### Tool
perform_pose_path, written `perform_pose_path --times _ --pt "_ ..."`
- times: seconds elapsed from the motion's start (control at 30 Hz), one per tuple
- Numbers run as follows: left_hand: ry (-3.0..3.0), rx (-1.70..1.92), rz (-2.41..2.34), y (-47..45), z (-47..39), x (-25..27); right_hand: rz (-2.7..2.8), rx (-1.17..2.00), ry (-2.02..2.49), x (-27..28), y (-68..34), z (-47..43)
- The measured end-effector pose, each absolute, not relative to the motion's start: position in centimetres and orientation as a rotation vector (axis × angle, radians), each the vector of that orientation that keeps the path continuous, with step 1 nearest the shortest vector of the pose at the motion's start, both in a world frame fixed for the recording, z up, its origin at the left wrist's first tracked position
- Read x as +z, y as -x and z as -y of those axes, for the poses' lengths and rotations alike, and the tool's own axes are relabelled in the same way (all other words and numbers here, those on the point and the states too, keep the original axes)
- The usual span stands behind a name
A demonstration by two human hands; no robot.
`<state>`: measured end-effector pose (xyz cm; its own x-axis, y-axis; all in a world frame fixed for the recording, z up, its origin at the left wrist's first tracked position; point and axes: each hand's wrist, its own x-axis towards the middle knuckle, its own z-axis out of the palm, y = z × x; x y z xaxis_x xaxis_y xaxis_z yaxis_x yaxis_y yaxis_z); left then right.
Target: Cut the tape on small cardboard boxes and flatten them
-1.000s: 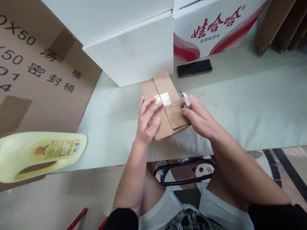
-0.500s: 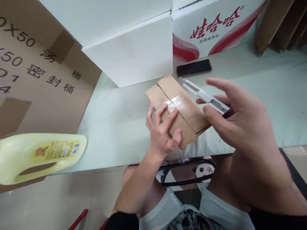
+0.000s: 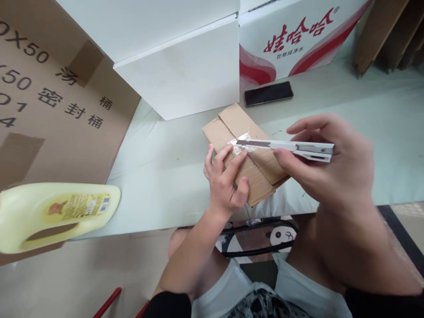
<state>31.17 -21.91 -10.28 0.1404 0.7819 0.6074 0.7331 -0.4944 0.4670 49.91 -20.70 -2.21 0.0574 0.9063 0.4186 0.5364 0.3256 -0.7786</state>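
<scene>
Sm. cardboard box (image 3: 265, 168) at 12 o'clock on tabletop (image 3: 159, 176), not opened yet: flaps (image 3: 240, 117) shut, clear tape (image 3: 245, 136) unslit afaict. Box steadied by L hand (image 3: 227, 185) w/ fingers spread; utility knife (image 3: 288, 146) pinched by R hand (image 3: 344, 161), fingers closed round it, blade (image 3: 256, 143) aimed at tape from 3 o'clock; contact unclear.

Single head-worn view, looking forward and steeply down from above the person's lap (image 3: 212, 289). It is close: the left hand (image 3: 225, 183) appears near the centre, the right hand (image 3: 341, 163) larger beside it. Forearms (image 3: 190, 251) rise from below the hands. Beyond them, the view takes in the worktop (image 3: 159, 176) and white boxes (image 3: 188, 75) at its back.
</scene>
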Motion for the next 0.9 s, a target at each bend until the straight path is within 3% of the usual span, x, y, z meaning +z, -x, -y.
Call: perform_pose_path --times 0.3,0.9 --pt "-2.329 1.306 -1.525 -31.24 21.86 -10.06 1.704 0.771 1.189 -2.81 -49.79 20.45" --pt "-2.327 1.313 -1.547 -31.29 21.92 -10.19 1.872 0.595 1.188 -2.55 -49.13 20.46"
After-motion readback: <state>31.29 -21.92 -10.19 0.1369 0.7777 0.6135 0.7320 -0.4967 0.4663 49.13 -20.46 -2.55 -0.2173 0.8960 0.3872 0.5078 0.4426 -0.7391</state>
